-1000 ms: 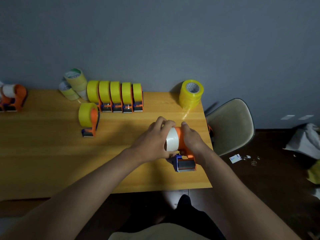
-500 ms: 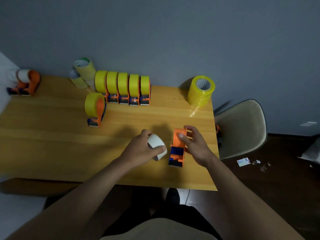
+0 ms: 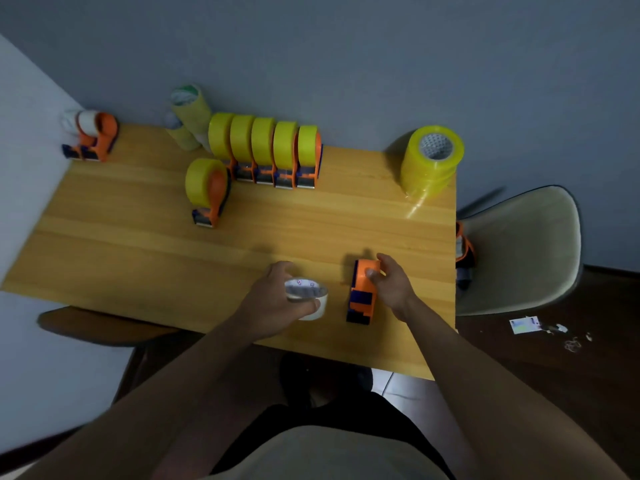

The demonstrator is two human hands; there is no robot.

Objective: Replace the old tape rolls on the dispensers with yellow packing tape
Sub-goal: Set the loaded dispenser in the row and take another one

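My left hand [image 3: 273,299] grips an old white tape roll [image 3: 309,298] just above the table's near edge, its core facing up. To its right my right hand [image 3: 391,284] holds an orange and blue dispenser [image 3: 363,292] that carries no roll and lies on the wooden table [image 3: 138,251]. A stack of yellow packing tape rolls [image 3: 431,161] stands at the far right corner. A row of several dispensers loaded with yellow tape [image 3: 266,147] stands along the back, and one more loaded dispenser [image 3: 207,188] sits in front of it.
At the far left corner are orange dispensers with white rolls [image 3: 91,133]. Pale used rolls [image 3: 187,116] are piled by the wall. A cream chair [image 3: 519,251] stands right of the table with an orange dispenser [image 3: 464,251] on it. Paper scraps [image 3: 526,325] lie on the dark floor.
My left hand pulled the white roll off the dispenser and carried it left, turning its core upward. My right hand kept the stripped dispenser on the table. The camera tilted and shifted.
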